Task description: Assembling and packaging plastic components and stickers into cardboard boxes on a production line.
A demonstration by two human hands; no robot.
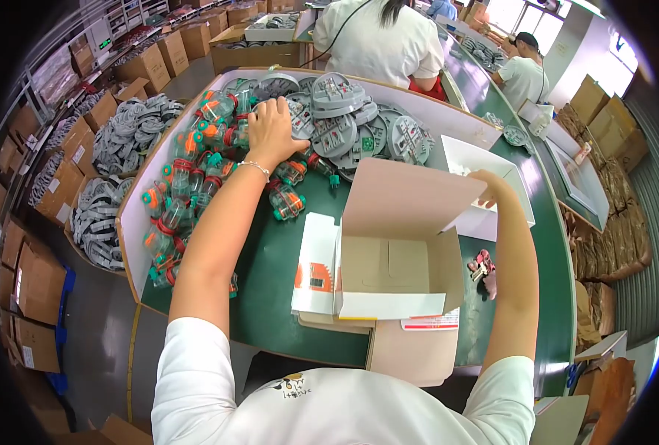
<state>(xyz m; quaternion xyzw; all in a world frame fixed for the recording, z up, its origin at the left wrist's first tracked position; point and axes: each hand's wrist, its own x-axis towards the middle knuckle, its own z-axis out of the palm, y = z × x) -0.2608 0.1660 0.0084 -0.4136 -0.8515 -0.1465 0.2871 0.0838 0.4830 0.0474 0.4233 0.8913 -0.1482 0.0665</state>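
My left hand (271, 132) reaches to the far side of the table, its fingers and thumb around the edge of a grey round plastic part (298, 119). More grey discs with small coloured pieces on them (334, 95) are piled just to the right. Clear bottle-like plastic units with orange and green parts (177, 178) lie heaped to the left and under this hand. My right hand (483, 188) is over a white box (518, 185), fingers curled down; what they hold is hidden. Between my arms stands an open carton (392, 304), its lid raised.
Small pink and metal pieces (483, 271) lie on the green table (270, 259) by my right forearm. Flattened cartons (414, 348) stick out at the near edge. Boxes of grey parts (133, 133) stand at the left. A person in white (377, 41) sits beyond the table's raised border.
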